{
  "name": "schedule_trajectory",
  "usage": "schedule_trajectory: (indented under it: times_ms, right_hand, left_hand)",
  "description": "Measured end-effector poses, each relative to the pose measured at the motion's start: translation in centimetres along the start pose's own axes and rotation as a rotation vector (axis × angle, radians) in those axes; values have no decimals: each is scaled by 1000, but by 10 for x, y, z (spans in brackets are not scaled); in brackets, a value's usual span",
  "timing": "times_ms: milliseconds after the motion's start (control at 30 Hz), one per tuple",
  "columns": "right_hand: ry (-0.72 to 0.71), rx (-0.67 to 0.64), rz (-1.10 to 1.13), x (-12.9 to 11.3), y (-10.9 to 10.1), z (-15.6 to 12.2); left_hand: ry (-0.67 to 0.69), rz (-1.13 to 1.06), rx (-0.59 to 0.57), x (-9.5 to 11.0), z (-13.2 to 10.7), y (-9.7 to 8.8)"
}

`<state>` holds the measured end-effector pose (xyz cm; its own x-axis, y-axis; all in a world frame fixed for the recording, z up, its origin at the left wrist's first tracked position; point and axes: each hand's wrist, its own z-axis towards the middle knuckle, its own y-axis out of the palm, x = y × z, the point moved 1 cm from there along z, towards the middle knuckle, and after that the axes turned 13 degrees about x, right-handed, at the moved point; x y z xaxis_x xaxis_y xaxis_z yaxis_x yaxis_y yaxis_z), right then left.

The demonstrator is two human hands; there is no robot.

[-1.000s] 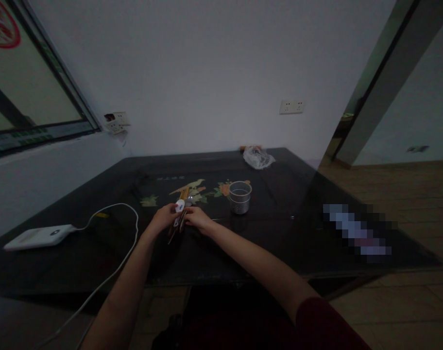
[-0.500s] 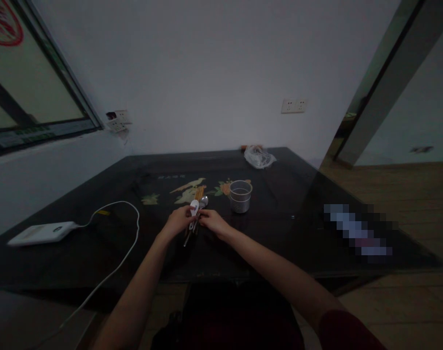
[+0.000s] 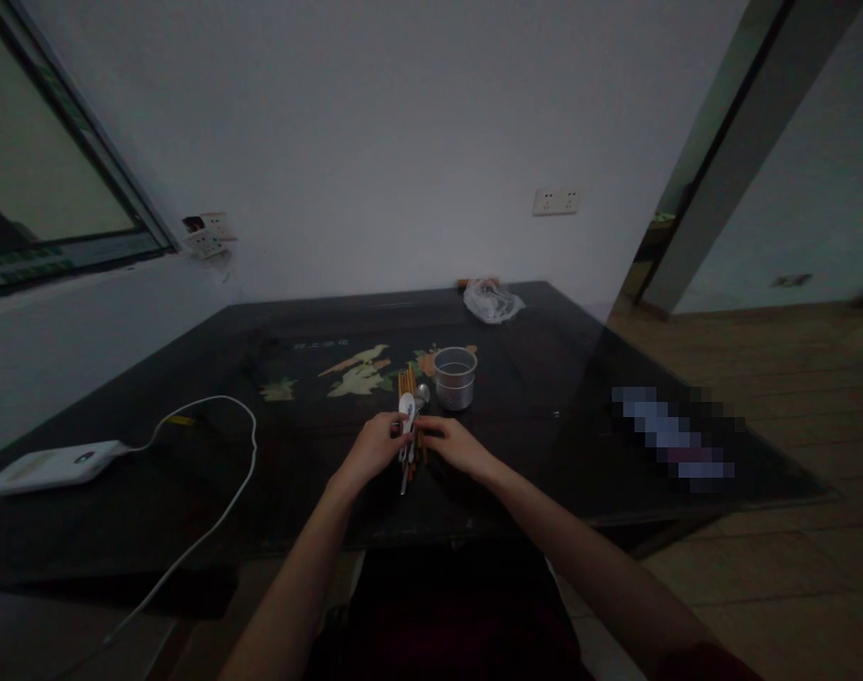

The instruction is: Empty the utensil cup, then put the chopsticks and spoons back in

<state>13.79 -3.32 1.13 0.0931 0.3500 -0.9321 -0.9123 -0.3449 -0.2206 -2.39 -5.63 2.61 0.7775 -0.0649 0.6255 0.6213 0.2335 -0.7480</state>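
Note:
Between my two hands is a bundle of utensils: several wooden chopsticks [image 3: 406, 380], a white spoon [image 3: 407, 405] lying over them, and a metal spoon [image 3: 423, 393] at the right. My left hand [image 3: 380, 445] is closed on the bundle's left side, thumb near the white spoon. My right hand [image 3: 458, 446] has its fingertips pinched against the right side. Handle ends stick out below the fingers towards me. Just beyond my right hand, a metal cup [image 3: 454, 390] with small holes low in its wall stands upright, close to the spoon heads but apart from the hands.
The dark table [image 3: 318, 511] has a printed bird-and-flower pattern. A white power bank [image 3: 52, 465] with a white cable [image 3: 251, 445] is at the left. A crumpled plastic bag [image 3: 494, 303] lies by the wall. A blurred-out item [image 3: 673, 435] lies at the right.
Both hands and the utensil bundle have moved right, closer to the metal cup. The bundle points more nearly straight away from me. The camera view has turned slightly right.

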Motion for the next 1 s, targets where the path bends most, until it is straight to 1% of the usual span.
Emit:
schedule_trajectory:
  times_ms: [200, 400, 533, 667, 767, 833, 900, 1000]
  right_hand:
    - [-24, 42, -142, 5, -3, -2]
    - [-17, 115, -277, 0, -10, -5]
    - [-8, 143, -329, -5, -14, -6]
    - [-16, 162, -396, -8, -18, -7]
    - [-29, 196, -451, -10, -19, -8]
    - [-55, 222, -477, -11, -18, -7]
    - [-98, 230, -504, -13, -15, -7]
    - [-180, 197, -546, -15, -7, -6]
  left_hand:
    - [-1, -29, 39, -1, -5, 1]
    - [-59, -170, -26, -2, -2, -1]
    - [-43, -208, -35, -6, 3, -9]
    - [-22, -152, -20, -9, 12, -22]
    - [-7, -91, 17, -12, 26, -27]
    - [21, -52, 41, -15, 38, -25]
    - [63, -35, 75, -17, 49, -17]
    - [124, -48, 190, -19, 58, -2]
